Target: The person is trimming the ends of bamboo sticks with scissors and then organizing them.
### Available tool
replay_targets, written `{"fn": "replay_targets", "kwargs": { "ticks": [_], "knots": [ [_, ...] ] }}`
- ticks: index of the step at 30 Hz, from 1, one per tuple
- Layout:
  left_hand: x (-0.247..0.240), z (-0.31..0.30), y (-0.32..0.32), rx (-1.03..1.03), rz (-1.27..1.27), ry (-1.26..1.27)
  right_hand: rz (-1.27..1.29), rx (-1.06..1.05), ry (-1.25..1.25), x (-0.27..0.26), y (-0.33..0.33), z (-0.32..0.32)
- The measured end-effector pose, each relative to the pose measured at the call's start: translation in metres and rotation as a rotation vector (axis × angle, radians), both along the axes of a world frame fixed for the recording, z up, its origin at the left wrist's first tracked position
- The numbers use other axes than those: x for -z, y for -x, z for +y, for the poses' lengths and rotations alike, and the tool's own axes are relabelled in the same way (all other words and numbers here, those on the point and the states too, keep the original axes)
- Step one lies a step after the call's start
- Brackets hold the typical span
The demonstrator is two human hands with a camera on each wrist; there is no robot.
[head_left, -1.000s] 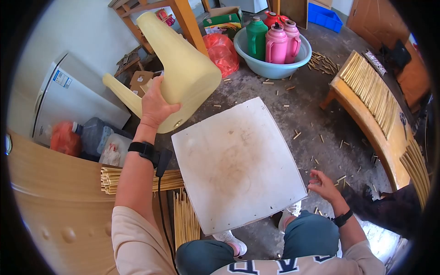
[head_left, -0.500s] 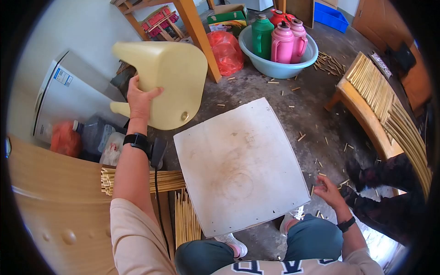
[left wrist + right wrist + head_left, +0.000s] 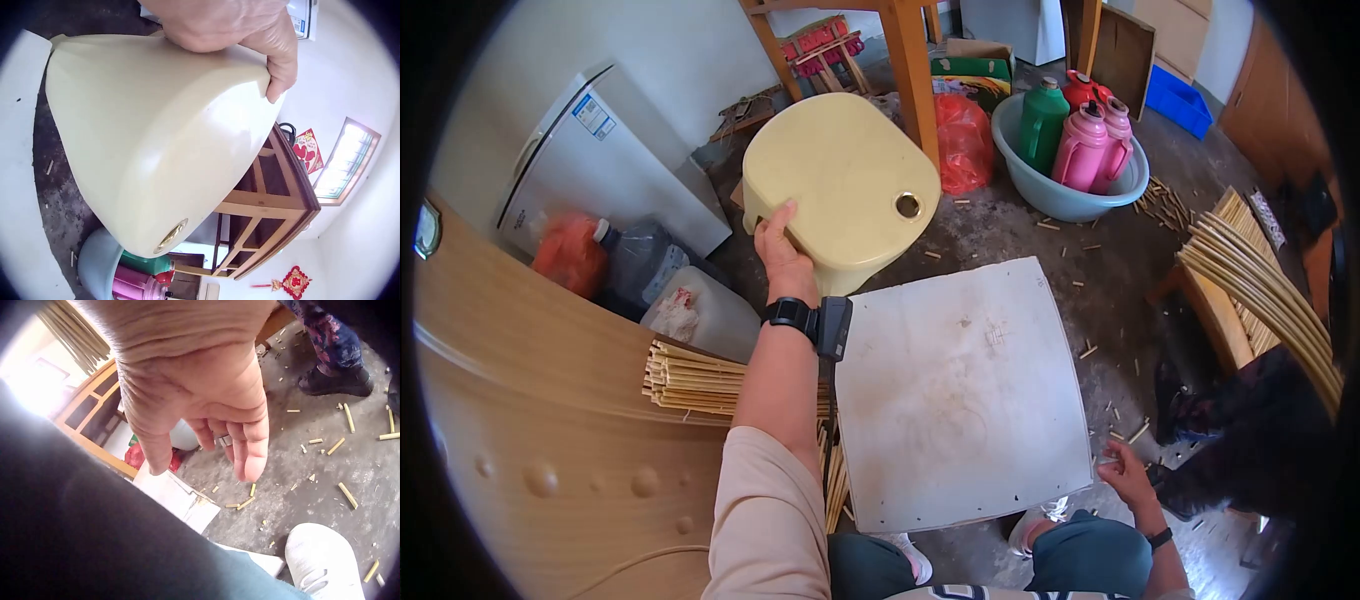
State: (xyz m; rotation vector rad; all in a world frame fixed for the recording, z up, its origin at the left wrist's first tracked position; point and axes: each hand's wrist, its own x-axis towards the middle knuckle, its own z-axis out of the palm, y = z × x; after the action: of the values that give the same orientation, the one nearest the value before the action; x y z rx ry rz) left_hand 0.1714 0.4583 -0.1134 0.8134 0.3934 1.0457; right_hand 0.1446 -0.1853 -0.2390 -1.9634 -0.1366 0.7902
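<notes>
My left hand (image 3: 785, 255) grips a pale yellow plastic stool (image 3: 840, 170) by its near left edge, the thumb lying over the seat. The seat faces up in the head view, with a round hole near its right corner. In the left wrist view the hand holds the rim of the stool (image 3: 144, 125), most fingers hidden behind it. A stained white square board (image 3: 960, 400) lies in front of my knees, just nearer than the stool. My right hand (image 3: 1127, 475) hangs beside the board's right corner, fingers loosely bent and holding nothing; the right wrist view shows the hand (image 3: 200, 406) over the floor.
Bundled thin sticks (image 3: 690, 380) lie at left, beside a clear plastic bin (image 3: 705, 310). A blue basin (image 3: 1050, 200) with several thermos flasks stands beyond. Another person's legs (image 3: 1250, 430) are at right, near long sticks (image 3: 1260, 290) and a wooden bench (image 3: 1215, 320). Short stick pieces litter the floor.
My left hand has turned the stool from its side to seat up. The head view has shifted, so things sit further right. The long sticks at right have swung upward. My right hand stays beside the board.
</notes>
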Motion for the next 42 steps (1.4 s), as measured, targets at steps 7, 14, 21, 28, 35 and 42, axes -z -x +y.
{"fn": "replay_targets", "kwargs": {
  "ticks": [7,14,21,28,35,42],
  "knots": [
    [0.013,0.028,0.014,-0.028,0.094,0.08,-0.038,-0.044,0.089,-0.009,0.005,0.001],
    [0.016,0.049,0.043,0.057,0.149,0.037,-0.068,-0.068,0.146,-0.011,0.003,0.006],
    [0.007,0.024,0.069,0.041,0.109,0.029,-0.107,-0.108,0.156,-0.015,-0.003,0.017],
    [0.002,0.007,0.087,0.049,0.122,0.041,-0.144,-0.121,0.219,-0.009,0.002,0.02],
    [0.0,0.005,0.079,-0.082,0.14,0.075,-0.117,-0.101,0.176,-0.002,-0.003,0.023],
    [-0.028,-0.005,0.103,0.02,0.221,0.013,-0.105,-0.092,0.166,-0.004,0.005,0.016]
  ]
}}
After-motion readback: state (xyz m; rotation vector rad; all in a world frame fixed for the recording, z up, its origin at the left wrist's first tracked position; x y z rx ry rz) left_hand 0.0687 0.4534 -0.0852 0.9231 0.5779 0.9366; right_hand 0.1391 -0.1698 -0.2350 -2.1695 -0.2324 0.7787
